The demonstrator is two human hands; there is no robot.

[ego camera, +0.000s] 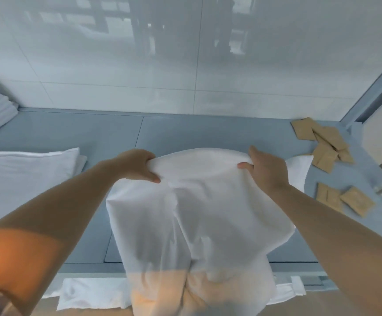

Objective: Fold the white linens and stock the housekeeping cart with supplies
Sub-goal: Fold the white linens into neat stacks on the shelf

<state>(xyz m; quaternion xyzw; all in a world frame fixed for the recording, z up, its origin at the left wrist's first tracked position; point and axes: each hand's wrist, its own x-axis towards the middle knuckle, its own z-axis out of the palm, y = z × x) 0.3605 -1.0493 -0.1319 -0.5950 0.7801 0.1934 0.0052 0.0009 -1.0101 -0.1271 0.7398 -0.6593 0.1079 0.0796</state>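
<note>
We pinch the white linen [192, 201] by its top edge, left hand [137, 164] and right hand [268, 169] level; it hangs lengthwise toward us over the bench [71, 133] edge.

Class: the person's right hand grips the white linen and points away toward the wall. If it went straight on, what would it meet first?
Probably the bare grey table top, then the white wall; depth is unclear. The right hand grips the white linen.
</note>
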